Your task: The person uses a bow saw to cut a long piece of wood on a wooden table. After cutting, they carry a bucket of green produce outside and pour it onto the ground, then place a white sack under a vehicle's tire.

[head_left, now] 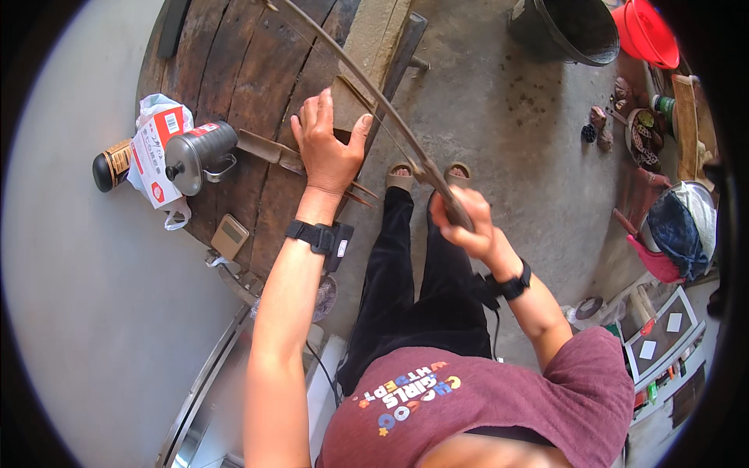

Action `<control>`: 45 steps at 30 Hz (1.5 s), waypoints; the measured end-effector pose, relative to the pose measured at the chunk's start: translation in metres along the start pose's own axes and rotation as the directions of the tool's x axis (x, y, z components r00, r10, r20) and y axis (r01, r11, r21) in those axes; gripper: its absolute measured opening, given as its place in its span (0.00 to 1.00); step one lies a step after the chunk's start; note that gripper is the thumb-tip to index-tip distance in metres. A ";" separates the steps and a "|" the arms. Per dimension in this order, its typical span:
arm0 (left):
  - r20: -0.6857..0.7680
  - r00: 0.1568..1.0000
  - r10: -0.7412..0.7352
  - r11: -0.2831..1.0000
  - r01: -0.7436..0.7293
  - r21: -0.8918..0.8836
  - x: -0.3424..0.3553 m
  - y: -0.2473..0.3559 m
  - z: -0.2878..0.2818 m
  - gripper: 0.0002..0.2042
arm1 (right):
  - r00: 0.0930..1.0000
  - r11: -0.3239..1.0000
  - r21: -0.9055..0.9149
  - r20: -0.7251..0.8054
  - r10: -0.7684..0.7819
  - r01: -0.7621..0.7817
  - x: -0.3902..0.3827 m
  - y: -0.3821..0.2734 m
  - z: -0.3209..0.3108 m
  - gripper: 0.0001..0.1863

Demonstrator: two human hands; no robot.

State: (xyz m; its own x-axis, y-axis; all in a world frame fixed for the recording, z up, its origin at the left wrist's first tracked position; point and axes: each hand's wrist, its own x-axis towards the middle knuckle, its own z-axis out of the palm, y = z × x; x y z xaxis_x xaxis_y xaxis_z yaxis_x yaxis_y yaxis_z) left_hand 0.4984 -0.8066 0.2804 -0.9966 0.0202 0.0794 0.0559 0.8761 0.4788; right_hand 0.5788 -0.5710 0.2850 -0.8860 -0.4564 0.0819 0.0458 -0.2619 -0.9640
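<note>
Head view: our left hand (328, 148) presses flat on the wooden block (347, 113) at twelve o'clock; our right hand (464, 222) grips the long blade (374, 93) closed. We keep fingers clear.

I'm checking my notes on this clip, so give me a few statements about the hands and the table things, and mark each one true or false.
1. The left hand presses on a wooden block on the dark wooden table. True.
2. The right hand is empty. False: it grips a long thin curved strip.
3. A metal kettle lies left of the left hand. True.
4. Both wrists are bare. False: each wears a black band.
5. The red basin stands on the table. False: it stands on the concrete floor.
</note>
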 end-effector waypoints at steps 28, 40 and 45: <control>-0.061 0.997 0.046 0.999 -0.045 0.010 0.001 -0.002 0.003 0.31 | 0.992 0.989 -0.085 0.001 -0.125 0.125 0.020 -0.016 0.014 0.12; -0.042 0.998 0.045 0.999 -0.044 0.029 -0.001 -0.006 0.006 0.33 | 0.998 0.990 -0.129 -0.019 -0.062 0.059 0.014 0.003 0.012 0.10; -0.062 0.996 0.066 0.998 -0.066 0.003 -0.004 -0.008 0.006 0.32 | 0.994 0.966 -0.234 0.028 -0.102 0.106 0.040 0.027 0.005 0.13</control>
State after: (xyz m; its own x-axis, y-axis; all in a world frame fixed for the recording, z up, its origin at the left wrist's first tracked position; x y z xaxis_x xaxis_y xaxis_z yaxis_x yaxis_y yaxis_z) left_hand 0.5015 -0.8106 0.2714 -0.9852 0.0482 0.1646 0.1213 0.8744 0.4698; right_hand 0.5468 -0.6009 0.2639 -0.8729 -0.4507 0.1870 -0.1575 -0.1025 -0.9822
